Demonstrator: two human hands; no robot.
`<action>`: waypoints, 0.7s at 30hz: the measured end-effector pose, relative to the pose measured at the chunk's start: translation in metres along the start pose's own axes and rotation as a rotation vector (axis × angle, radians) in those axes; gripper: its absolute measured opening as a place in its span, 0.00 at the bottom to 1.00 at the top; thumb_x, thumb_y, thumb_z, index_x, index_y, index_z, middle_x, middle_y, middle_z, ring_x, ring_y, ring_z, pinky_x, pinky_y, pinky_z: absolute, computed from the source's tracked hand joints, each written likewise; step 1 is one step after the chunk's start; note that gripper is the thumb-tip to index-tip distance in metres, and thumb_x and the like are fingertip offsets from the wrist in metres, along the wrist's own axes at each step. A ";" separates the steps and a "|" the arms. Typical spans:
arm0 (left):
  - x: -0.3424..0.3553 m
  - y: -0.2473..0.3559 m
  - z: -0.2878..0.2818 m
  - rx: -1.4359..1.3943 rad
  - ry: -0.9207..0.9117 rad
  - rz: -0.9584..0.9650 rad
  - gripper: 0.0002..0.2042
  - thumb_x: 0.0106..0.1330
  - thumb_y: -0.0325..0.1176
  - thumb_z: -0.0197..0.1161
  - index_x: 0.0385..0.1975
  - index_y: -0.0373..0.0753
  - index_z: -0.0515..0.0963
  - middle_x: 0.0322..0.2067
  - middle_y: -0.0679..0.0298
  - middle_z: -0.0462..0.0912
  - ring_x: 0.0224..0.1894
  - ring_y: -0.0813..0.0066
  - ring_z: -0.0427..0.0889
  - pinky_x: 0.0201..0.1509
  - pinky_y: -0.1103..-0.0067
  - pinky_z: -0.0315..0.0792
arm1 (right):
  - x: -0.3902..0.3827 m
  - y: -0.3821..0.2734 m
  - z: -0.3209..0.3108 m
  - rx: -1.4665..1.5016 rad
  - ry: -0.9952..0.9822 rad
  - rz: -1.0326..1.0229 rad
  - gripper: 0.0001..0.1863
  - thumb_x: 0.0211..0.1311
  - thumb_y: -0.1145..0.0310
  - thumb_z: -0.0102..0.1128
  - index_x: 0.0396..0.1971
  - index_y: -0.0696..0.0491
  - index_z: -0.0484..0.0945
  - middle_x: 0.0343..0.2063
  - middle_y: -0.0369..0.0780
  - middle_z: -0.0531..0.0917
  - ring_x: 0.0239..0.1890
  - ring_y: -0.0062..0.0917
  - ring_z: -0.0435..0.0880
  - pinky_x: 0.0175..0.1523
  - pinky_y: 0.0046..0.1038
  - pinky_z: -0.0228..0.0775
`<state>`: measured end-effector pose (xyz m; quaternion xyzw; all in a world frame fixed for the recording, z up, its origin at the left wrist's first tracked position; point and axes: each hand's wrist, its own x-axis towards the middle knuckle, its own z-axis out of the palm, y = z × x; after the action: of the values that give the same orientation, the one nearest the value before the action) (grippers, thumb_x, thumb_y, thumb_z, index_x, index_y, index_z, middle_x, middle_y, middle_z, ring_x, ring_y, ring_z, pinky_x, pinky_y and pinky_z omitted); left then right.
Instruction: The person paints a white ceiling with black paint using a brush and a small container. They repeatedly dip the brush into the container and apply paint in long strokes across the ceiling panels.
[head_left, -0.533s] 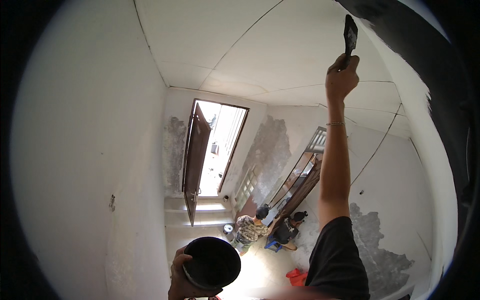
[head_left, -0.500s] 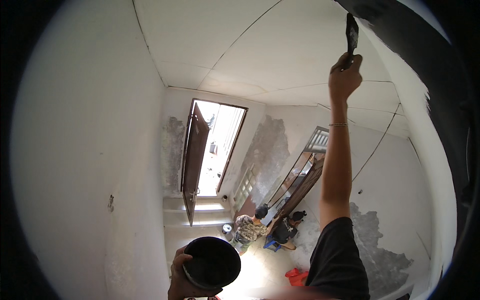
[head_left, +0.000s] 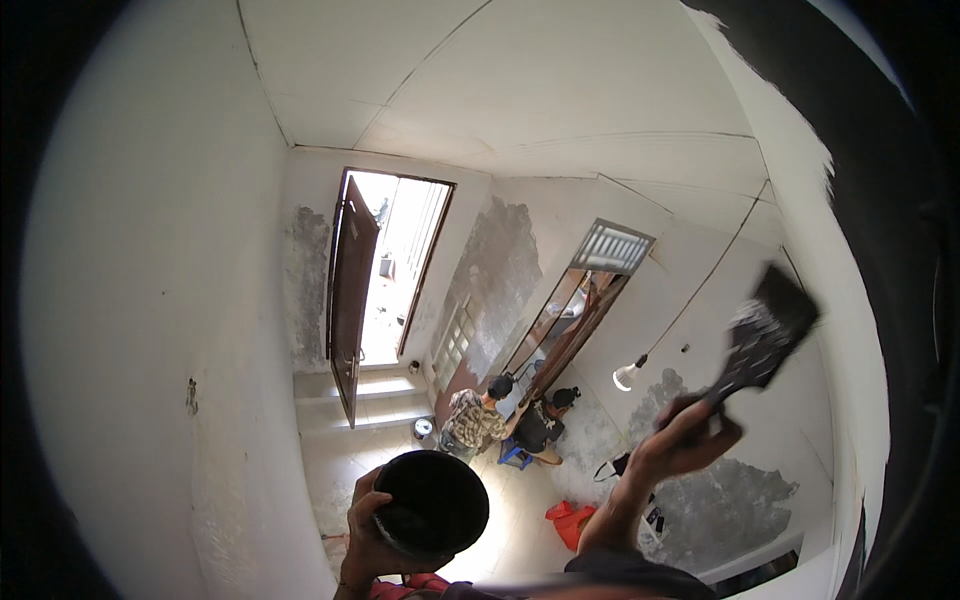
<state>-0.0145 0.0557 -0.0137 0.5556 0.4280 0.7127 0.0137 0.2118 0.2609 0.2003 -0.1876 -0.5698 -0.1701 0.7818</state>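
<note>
My left hand (head_left: 368,532) grips a round black paint container (head_left: 432,505) from its left side, thumb over the rim. The container's inside is dark, and I cannot make out how much it holds. My right hand (head_left: 688,445) is closed around the handle of a wide paintbrush (head_left: 766,330). Its dark bristles point up and to the right, with whitish marks near the ferrule. The brush is in the air, apart from the black-painted band (head_left: 880,180) that curves down the right side with a ragged edge against the white wall.
A bare bulb (head_left: 627,376) hangs on a long wire right of centre. Two people, one in a patterned shirt (head_left: 472,418) and one in a dark shirt (head_left: 540,428), are below. A brown door (head_left: 352,290) stands ajar; a paint can (head_left: 422,429) and red bag (head_left: 570,523) are on the floor.
My right hand has come down from the black band near the ceiling, bringing the paintbrush lower and closer. The left hand keeps hold of the container. The view has shifted, showing the bulb.
</note>
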 end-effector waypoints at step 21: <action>-0.044 -0.035 0.032 0.200 -0.059 0.000 0.58 0.36 0.46 0.91 0.70 0.53 0.58 0.61 0.41 0.74 0.61 0.40 0.79 0.62 0.50 0.78 | -0.063 -0.057 -0.108 0.195 -1.068 0.622 0.13 0.53 0.70 0.86 0.33 0.58 0.89 0.26 0.41 0.92 0.30 0.18 0.92 0.35 0.20 0.83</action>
<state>0.0127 0.0751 -0.0696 0.5749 0.4963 0.6498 -0.0294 0.2556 0.1623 0.1159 -0.3318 -0.8135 0.2353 0.4157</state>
